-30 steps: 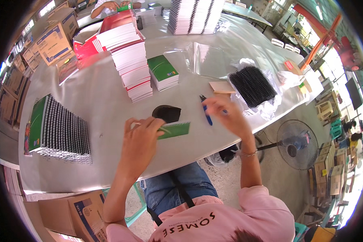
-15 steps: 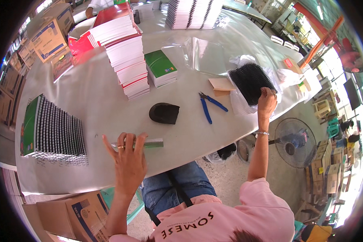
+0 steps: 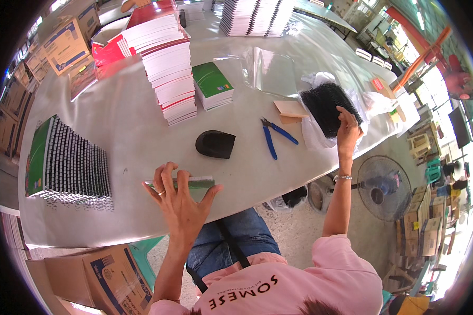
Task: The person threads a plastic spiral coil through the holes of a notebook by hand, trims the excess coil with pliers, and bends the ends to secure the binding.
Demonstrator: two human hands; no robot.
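Observation:
My left hand (image 3: 181, 202) spans a thin green-covered book (image 3: 199, 184) at the table's near edge, fingers over its far side and thumb at its right end. The book seems to stand on edge, partly hidden by the hand. My right hand (image 3: 348, 126) rests on a pile of black binding coils (image 3: 326, 107) lying on white plastic wrapping. Its fingers are bent and slightly apart, with no coil visibly lifted. Left of the pile lie blue-handled cutting pliers (image 3: 270, 137) with their jaws pointing away, and a folded brown card (image 3: 290, 109). Nearer the middle sits a black rounded object with one flat end (image 3: 215, 144).
Coil-bound green books (image 3: 73, 163) are stacked at the left. A tall pile of white-paged books (image 3: 168, 79) stands beside shorter green books (image 3: 213, 86). More bound books (image 3: 257, 18) and clear plastic sheets (image 3: 270, 71) lie farther back. A fan (image 3: 384, 188) stands right of the table.
My left hand has turned and shifted slightly right, its thumb now showing at the book's right end. My right hand's fingers have spread a little over the coils.

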